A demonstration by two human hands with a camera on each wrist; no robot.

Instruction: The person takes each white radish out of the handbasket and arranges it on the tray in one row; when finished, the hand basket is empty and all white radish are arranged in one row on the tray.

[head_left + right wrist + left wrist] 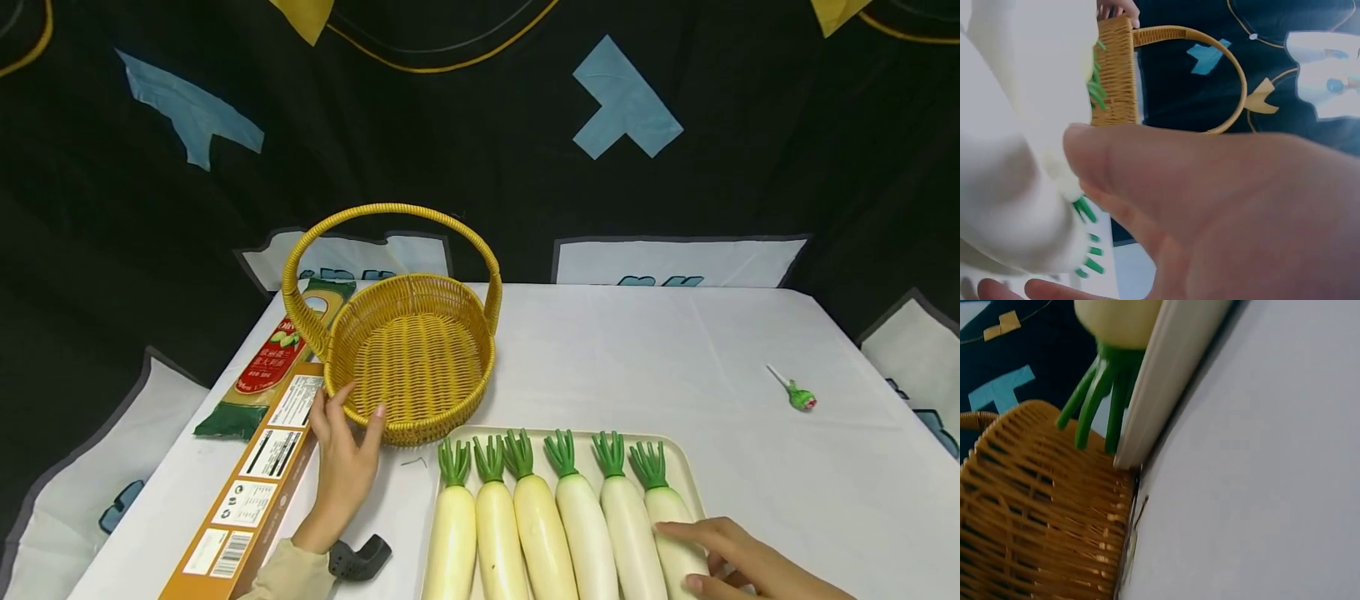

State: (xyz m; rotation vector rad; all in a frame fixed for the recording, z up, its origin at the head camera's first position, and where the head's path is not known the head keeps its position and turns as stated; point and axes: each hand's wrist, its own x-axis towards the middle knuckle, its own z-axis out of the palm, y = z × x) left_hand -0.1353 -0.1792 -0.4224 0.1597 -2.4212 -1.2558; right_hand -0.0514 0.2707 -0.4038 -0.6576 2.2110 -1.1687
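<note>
A yellow wicker basket (416, 358) with a tall hoop handle stands on the white table, with nothing in it. My left hand (347, 467) is at its front left rim, fingers and thumb spread and touching the edge. Several white radishes (540, 533) with green tops lie side by side on a cream tray (682, 467). Over the rightmost radish (678, 533) is my right hand (738, 558), its index finger extended across it. In the right wrist view, the thumb (1122, 156) and fingertips are apart beside a radish (1022, 175).
Left of the basket lie a pasta packet (273, 358) and a long orange-brown box (251, 483). A black curved piece (360, 558) is near the left sleeve. A green-wrapped lollipop (798, 396) lies at the right. Black patterned cloth (480, 142) hangs behind the table.
</note>
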